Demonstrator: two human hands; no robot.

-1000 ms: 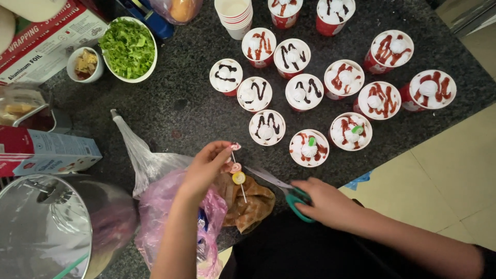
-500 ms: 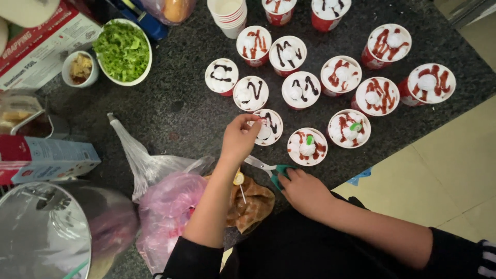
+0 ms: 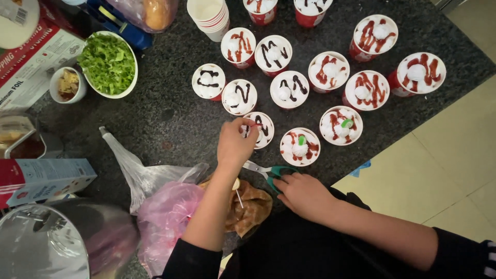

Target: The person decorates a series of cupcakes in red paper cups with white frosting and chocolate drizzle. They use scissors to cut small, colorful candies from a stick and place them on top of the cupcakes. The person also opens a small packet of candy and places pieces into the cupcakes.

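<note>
Your left hand covers the near edge of a cream-topped cup, and whatever its fingertips pinch is too small to tell. Your right hand hides the green handles of the scissors. The top edge cuts off two red cups, a bagged item and a white plate. The steel bowl runs off the bottom left corner.

A dark speckled stone counter carries many red cups of cream striped with red or dark sauce, a stack of empty cups, a bowl of chopped greens, a small dish, green-handled scissors, plastic bags and cartons
</note>
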